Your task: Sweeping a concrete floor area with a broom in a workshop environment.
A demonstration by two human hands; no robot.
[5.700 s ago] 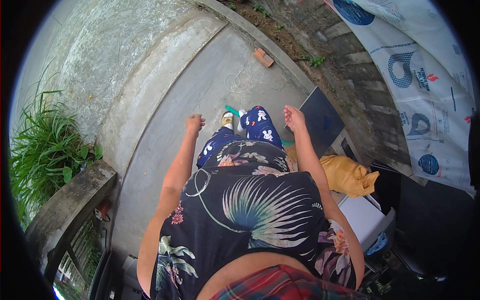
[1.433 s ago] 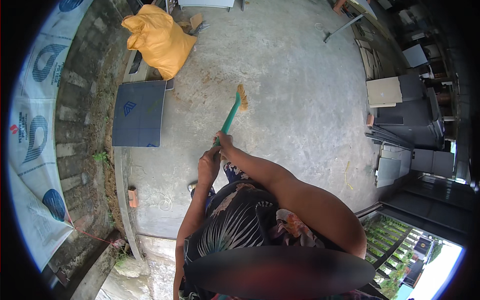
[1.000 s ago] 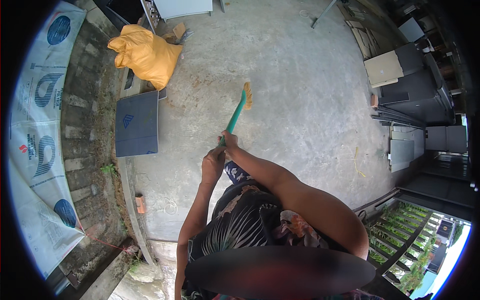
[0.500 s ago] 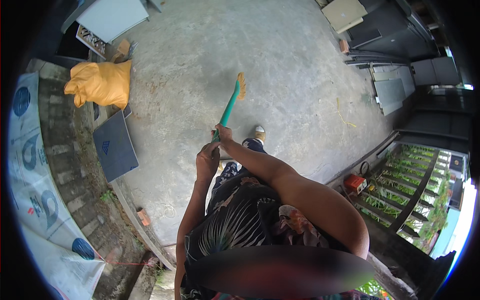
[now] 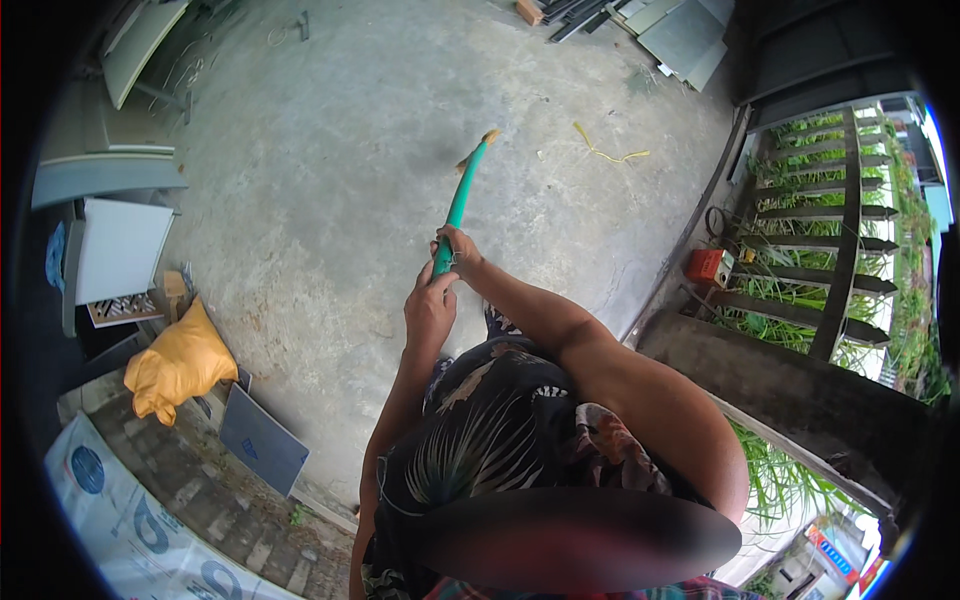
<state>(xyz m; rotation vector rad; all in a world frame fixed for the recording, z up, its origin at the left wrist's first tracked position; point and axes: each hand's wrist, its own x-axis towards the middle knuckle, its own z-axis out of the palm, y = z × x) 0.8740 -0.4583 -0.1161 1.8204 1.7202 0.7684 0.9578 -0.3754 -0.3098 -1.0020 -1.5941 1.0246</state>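
A broom (image 5: 459, 203) with a green handle reaches away from my body, its tan bristles at the far end over the concrete floor (image 5: 330, 190). Only a little of the bristles shows beyond the handle. Around the upper part of the grip my right hand (image 5: 459, 249) is closed. Just below it, nearer my body, my left hand (image 5: 430, 312) wraps the handle's near end. The two hands almost touch each other.
A yellow string (image 5: 608, 154) lies on the floor ahead to the right. An orange sack (image 5: 185, 365) and a dark blue panel (image 5: 262, 440) stand at the left. On the right are a slatted fence (image 5: 815, 235) and a red box (image 5: 708, 267). Flat panels (image 5: 680, 40) lie far off.
My view and body have turned to the right, so the sack and panel now sit lower at the left. The broom has swung along, and its bristles show less. Both hands keep their hold.
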